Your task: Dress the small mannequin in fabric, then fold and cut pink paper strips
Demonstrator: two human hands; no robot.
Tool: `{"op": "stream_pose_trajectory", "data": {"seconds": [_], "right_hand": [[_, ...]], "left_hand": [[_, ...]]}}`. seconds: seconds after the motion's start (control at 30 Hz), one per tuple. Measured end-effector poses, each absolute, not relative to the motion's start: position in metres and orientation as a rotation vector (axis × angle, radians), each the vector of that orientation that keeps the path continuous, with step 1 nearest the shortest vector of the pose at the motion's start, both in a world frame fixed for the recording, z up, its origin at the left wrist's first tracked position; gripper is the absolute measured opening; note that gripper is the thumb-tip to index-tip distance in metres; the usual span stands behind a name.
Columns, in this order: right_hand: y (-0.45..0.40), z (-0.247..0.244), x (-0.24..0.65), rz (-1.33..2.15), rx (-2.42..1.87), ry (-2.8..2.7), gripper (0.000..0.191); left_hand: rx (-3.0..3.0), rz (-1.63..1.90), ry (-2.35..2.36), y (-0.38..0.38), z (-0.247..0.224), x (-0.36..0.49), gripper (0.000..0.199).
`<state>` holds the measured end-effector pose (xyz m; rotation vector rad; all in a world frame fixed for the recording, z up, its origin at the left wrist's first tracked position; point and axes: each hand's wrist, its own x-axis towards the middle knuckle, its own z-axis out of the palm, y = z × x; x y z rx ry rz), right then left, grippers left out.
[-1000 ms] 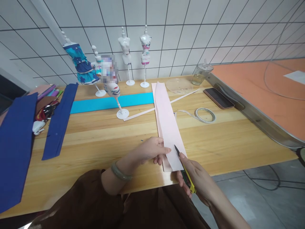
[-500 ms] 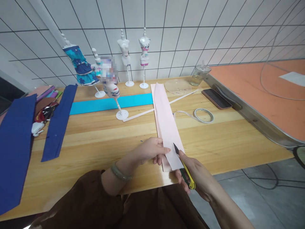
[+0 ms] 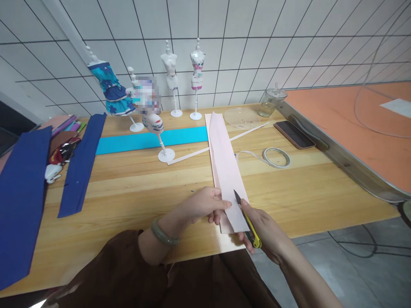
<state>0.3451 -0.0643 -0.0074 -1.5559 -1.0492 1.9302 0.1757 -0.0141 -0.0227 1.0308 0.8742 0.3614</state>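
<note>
A long strip of pale pink fabric (image 3: 223,156) runs from the back of the table toward me, folded lengthwise, with its upper layer lifted at the near end. My left hand (image 3: 210,204) pinches the left edge of that layer between thumb and fingers. In my right hand (image 3: 261,222) are yellow-handled thread snips (image 3: 253,229), their dark blades lying over the pink fabric and pointing away from me. Some right-hand fingers are partly hidden beneath the fabric's near end. A bright blue strip (image 3: 183,136) meets the pink one from the left.
Several small mannequins (image 3: 197,72) stand toward the back. Dark blue fabric pieces (image 3: 24,201) lie at left. To the right are a tape roll (image 3: 288,159), a phone (image 3: 293,134), a clear plate (image 3: 240,118) and a lidded glass cup (image 3: 269,102). A narrow pale strip (image 3: 192,155) passes beneath the pink fabric.
The view has shifted slightly. The snips have moved a little up and inward over the pink fabric, with less of the lower handle showing. My left hand keeps its pinch.
</note>
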Motion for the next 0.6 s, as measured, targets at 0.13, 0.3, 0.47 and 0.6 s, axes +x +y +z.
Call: {"op": "stream_pose_trajectory", "data": {"seconds": [0.13, 0.3, 0.47, 0.6], "right_hand": [[-0.0636, -0.0081, 0.3453, 1.916, -1.561, -1.111, 0.064], [-0.0639, -0.0115, 0.3446, 1.906, -1.579, -1.098, 0.062], [-0.0642, -0.0097, 0.3409, 1.88, -1.596, -1.067, 0.057], [-0.0642, -0.0106, 0.3411, 1.891, -1.582, -1.046, 0.057]], "left_hand": [[1.027, 0.374, 0.873, -0.014, -0.0235, 0.1761, 0.028], [1.025, 0.372, 0.878, -0.0138, -0.024, 0.1763, 0.03], [1.026, 0.37, 0.869, -0.0136, -0.0231, 0.1762, 0.027], [1.029, 0.375, 0.871, -0.0132, -0.0227, 0.1761, 0.026]]}}
